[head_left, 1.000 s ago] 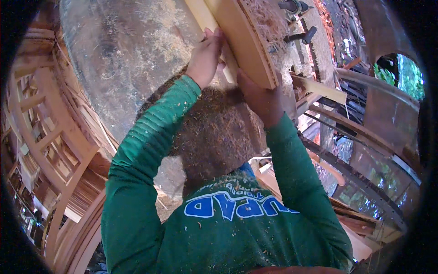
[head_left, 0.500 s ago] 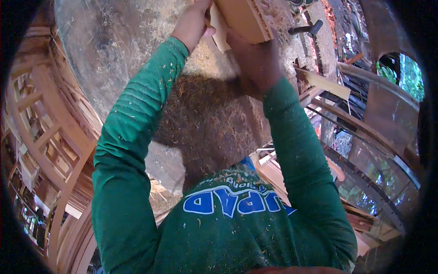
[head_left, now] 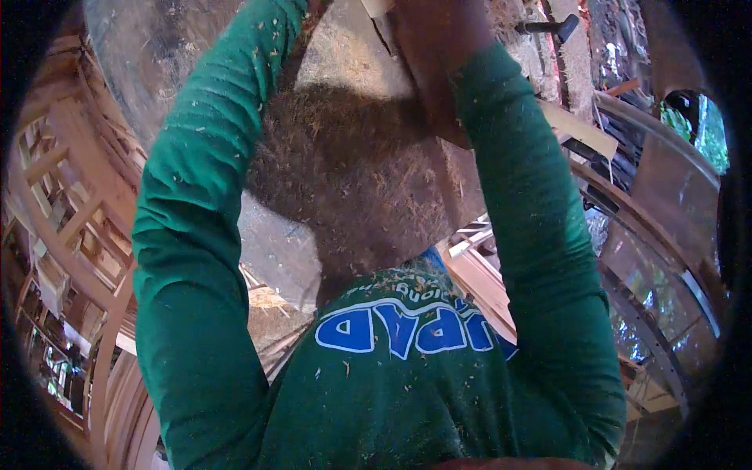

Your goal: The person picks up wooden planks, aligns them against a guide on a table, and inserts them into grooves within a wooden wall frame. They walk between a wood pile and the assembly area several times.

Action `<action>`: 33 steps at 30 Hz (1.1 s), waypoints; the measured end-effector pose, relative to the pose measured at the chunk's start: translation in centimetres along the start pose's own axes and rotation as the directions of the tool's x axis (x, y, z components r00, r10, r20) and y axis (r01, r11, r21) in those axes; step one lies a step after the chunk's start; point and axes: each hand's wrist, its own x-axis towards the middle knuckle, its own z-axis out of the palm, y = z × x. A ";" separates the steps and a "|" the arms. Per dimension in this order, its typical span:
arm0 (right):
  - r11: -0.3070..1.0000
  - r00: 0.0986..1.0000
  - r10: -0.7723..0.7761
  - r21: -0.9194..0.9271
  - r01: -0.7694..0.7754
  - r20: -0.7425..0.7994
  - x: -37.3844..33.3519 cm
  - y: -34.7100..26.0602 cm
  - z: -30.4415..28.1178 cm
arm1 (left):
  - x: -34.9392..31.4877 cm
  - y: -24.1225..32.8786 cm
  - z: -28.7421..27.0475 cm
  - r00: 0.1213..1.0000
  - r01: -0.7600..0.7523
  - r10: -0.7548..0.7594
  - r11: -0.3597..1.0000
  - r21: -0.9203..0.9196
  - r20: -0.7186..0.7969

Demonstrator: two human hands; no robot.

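Both green-sleeved arms reach up past the top edge of the view. Of my left hand (head_left: 315, 11) only a dark sliver by the cuff shows; its fingers are out of view. My right hand (head_left: 442, 31) is in shadow at the top, cut off by the edge, with its fingers hidden. Beside it, the pale end of a wooden piece (head_left: 377, 7) pokes into view. Whether either hand grips it cannot be seen. Below lies a worn, dusty work surface (head_left: 345, 164), strewn with wood shavings and darkened by a shadow.
Wooden frames with crossbars (head_left: 74, 211) stand at the left. On the right are a dark handle-like part (head_left: 552, 28), a pale wood offcut (head_left: 583, 133) and a curved metal sheet (head_left: 666, 149). Wooden strips (head_left: 479, 270) lie low, beside my body.
Both hands have moved up and away from me, largely leaving the view. The wooden board held between them has gone with them, leaving just a pale end visible.
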 end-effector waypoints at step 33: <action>0.970 0.970 -0.242 0.000 0.242 0.020 8.8 4.2 4.3 | 6.3 2.5 -2.2 0.984 -0.136 0.118 0.982 -0.133 -0.133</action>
